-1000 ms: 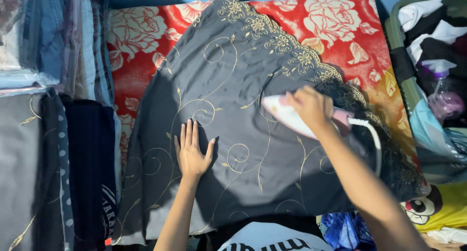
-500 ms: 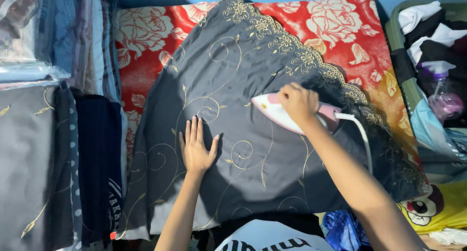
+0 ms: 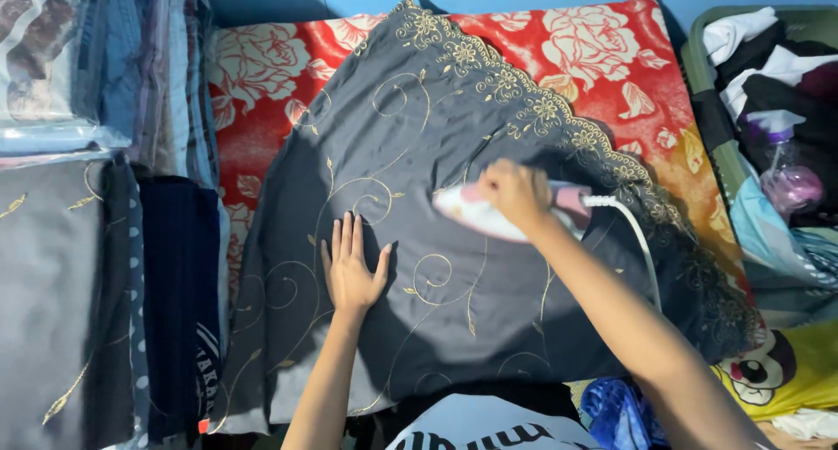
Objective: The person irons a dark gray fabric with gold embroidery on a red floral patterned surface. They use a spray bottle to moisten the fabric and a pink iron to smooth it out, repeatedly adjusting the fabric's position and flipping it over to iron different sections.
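A dark grey cloth (image 3: 419, 153) with gold embroidery lies spread over a red flowered pad (image 3: 611, 57). My right hand (image 3: 513, 192) grips the handle of a white and pink iron (image 3: 476, 216) that rests on the middle of the cloth, tip pointing left. Its white cord (image 3: 642, 245) curves down along my right forearm. My left hand (image 3: 351, 267) lies flat on the cloth with fingers spread, left of the iron and a little nearer to me.
Folded clothes are stacked at the left (image 3: 105, 267), some in clear bags (image 3: 52, 57). At the right a green basket (image 3: 703, 66) holds laundry, and a pink spray bottle (image 3: 786, 175) lies by it. A yellow cartoon-print cloth (image 3: 777, 367) sits at lower right.
My right hand has slid the iron leftward and slightly toward me across the cloth. My left hand has stayed pressed flat on nearly the same spot.
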